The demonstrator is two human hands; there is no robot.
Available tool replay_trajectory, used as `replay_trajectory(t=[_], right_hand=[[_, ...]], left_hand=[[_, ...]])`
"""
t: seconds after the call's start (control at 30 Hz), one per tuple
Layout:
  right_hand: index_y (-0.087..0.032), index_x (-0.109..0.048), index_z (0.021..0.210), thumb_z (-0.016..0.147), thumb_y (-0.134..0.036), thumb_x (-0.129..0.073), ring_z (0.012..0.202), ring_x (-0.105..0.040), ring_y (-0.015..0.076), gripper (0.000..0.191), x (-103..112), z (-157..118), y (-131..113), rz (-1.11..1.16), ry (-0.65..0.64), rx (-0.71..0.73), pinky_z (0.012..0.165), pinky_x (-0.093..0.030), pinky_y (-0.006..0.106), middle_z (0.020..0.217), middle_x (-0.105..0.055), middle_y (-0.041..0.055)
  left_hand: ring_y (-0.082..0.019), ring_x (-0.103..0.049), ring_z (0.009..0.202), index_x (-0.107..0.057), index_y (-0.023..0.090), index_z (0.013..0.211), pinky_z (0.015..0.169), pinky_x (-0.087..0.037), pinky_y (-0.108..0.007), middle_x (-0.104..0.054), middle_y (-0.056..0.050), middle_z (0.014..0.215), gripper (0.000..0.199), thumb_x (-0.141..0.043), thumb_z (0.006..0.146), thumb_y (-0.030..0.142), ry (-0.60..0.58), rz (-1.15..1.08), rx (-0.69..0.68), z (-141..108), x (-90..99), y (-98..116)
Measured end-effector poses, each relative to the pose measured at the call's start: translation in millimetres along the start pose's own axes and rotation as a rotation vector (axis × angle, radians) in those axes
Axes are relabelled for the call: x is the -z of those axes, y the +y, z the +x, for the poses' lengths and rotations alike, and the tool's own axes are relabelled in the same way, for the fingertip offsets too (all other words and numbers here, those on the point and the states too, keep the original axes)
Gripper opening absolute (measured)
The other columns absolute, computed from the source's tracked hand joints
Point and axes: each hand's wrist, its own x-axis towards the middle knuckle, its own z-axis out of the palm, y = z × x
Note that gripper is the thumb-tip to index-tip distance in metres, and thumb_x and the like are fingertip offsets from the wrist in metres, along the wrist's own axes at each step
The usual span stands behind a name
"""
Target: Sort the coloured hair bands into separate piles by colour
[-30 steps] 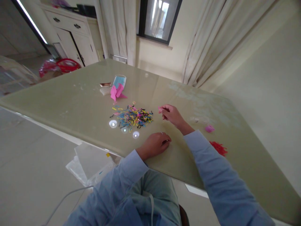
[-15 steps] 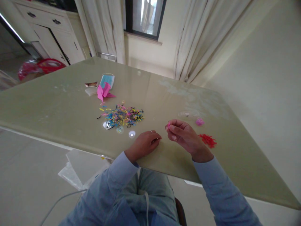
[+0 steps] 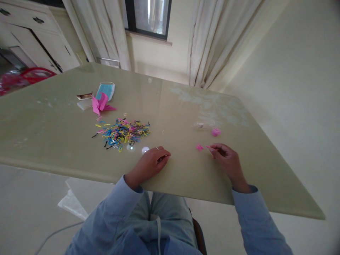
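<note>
Pink, thin piece sits pinched in the right hand; left hand loosely curled, contents unclear.

From here I can't make out the shape of the pink scrap in the right hand; it's too small. The left hand hides its own palm, perhaps something tiny too. Toward ten o'clock, pink paper covers part of the face mask, and the frame crops the white cabinet. At twelve, the window loses its top.
</note>
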Motion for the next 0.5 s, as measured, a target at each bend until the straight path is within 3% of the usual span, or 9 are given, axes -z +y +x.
replay_trajectory(t=[0.2, 0.5], right_hand=[[-0.02, -0.072, 0.085, 0.085, -0.045, -0.06, 0.067, -0.064, 0.0193, 0.028, -15, 4, 1, -0.259, -0.014, 0.182, 0.069, -0.051, 0.034, 0.085, -0.074, 0.0081], [-0.02, -0.069, 0.088, 0.086, -0.052, -0.062, 0.065, -0.063, 0.0188, 0.033, -12, -3, 3, -0.261, -0.045, 0.138, 0.064, -0.05, 0.033, 0.081, -0.073, 0.0059]], left_hand=[[-0.02, -0.066, 0.087, -0.073, 0.017, 0.101, 0.078, -0.048, -0.032, -0.072, -0.007, 0.092, 0.023, -0.051, 0.097, 0.02, -0.03, 0.054, 0.024, 2, -0.9, 1], [-0.018, -0.067, 0.084, -0.074, 0.018, 0.099, 0.076, -0.049, -0.029, -0.074, -0.006, 0.09, 0.021, -0.053, 0.095, 0.021, 0.056, -0.019, -0.005, 0, -0.1, 0]])
